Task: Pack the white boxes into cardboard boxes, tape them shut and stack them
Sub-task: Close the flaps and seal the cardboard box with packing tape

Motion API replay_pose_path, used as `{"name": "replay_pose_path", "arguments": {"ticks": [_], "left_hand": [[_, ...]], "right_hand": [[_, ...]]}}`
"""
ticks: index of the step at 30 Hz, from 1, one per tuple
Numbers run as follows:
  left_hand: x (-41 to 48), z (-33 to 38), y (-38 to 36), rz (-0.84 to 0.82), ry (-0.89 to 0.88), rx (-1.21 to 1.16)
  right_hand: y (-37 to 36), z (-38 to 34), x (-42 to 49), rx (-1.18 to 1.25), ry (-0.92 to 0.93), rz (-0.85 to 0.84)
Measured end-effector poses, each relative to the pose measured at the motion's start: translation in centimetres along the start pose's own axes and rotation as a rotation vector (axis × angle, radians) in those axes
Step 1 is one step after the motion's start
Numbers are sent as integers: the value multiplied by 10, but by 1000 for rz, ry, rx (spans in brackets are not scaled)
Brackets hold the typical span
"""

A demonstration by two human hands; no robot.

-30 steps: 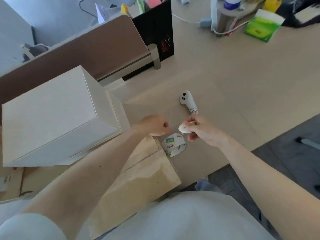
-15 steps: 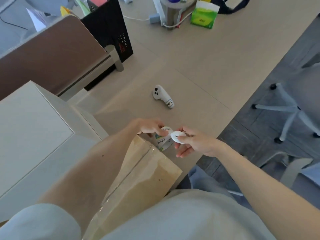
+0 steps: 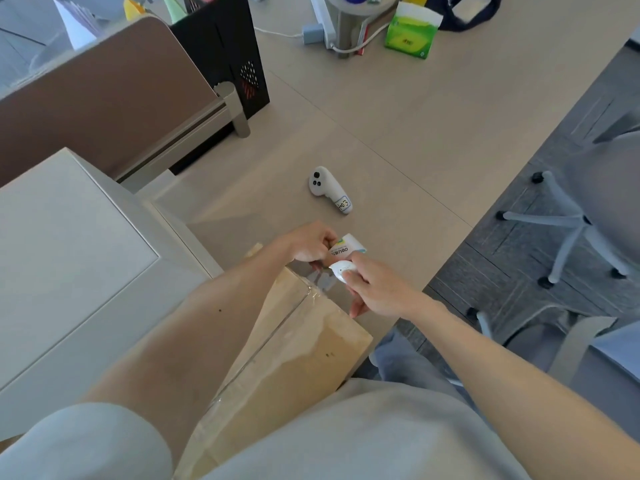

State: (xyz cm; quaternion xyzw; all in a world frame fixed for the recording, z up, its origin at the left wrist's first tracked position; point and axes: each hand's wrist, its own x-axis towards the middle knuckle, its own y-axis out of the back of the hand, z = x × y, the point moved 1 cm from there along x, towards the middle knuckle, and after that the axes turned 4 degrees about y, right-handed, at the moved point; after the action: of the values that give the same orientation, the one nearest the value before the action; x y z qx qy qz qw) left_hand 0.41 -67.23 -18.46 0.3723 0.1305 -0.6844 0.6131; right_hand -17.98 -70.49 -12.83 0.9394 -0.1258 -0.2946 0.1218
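— One cardboard box was in work. Its far end lay on the near edge of the tabletop and its near end reached the person's body. A strip of clear tape ran along the top seam up to the far end.

— What had changed in the last second?

— Mostly the tape roll. One second before, it sat low at the far end of the box, and the left hand was only a fist beside it. Now the left hand gripped the roll with curled fingers and held it beyond the box end, so a short piece of tape was stretched between roll and box.

— And the right hand?

— The right hand pinched a small white cutter, as before, but it had come down onto the stretched tape. I believe it touched it.

— What did this mean for the task?

— In my judgement the seam was already covered, and cutting the tape was the next step. After that, this box could go to the stack.

— Anything around?

— A big white box stood on the left, beside the left arm. A white controller lay farther on the tabletop, apart from both hands.
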Motion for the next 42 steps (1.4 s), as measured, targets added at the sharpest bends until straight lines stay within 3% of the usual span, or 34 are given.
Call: {"name": "replay_pose_path", "arguments": {"ticks": [5,11,30,37,42], "left_hand": [[-2,1,1,13,-6,-18],[-4,1,3,34,-37,25],[-7,2,3,96,-64,69],[-6,0,2,37,-89,3],[3,-6,5,148,-85,-96]], "right_hand": [[-20,-6,3,-346,124,111],[-31,-7,10,-443,129,243],[-39,-22,24,-673,105,211],[-32,-10,8,-752,142,152],[-27,19,-16,-726,130,35]]}}
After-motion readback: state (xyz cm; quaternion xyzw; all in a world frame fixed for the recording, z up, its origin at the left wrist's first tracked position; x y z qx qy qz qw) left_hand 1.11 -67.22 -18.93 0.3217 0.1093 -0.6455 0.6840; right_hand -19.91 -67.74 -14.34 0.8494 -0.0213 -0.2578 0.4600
